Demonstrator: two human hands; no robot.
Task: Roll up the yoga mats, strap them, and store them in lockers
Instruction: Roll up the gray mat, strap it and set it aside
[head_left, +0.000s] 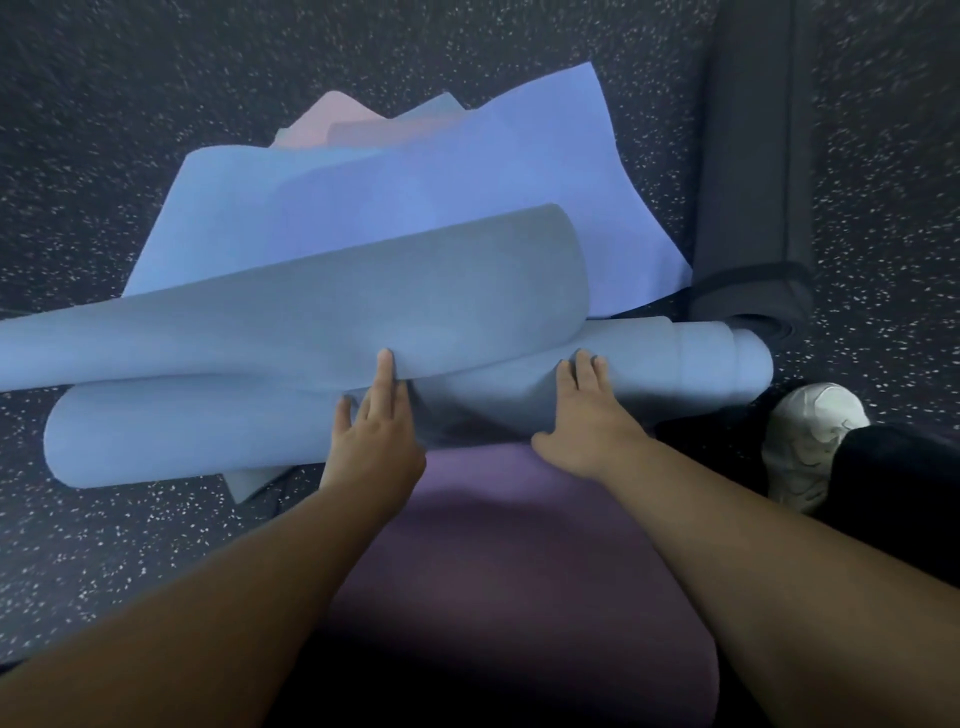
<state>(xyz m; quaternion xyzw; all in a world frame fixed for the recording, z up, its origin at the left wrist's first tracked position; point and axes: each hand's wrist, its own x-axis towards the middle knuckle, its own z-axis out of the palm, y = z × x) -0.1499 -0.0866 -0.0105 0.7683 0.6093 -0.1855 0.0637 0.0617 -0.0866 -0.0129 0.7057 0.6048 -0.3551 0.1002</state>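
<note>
Here, blue mat roll (649, 374): lies crosswise on the speckled floor (104, 519) at the middle of the view, running from 8 o'clock up to 3 o'clock, its loose flap (363, 301) curling up and back over it toward 10 o'clock.
Left hand (371, 441): fingers straight and slightly spread, flat against the roll at the flap's lower edge; nothing pinched or wrapped.
Right hand (582, 415): also flat, fingers straight and close together, pressing on the roll just right of the left hand.
Periwinkle mat (519, 171): spread loosely behind the roll, toward 12 o'clock.
Pink mat (332, 122): peeks out beyond it, farther toward 12.
Purple mat (493, 545): under both forearms, at 6 o'clock.
Dark rolled mat (748, 182): at 2 o'clock, a strap (753, 275) around its near end.
White shoe (810, 441): at 3 o'clock, near the blue roll's right end.
</note>
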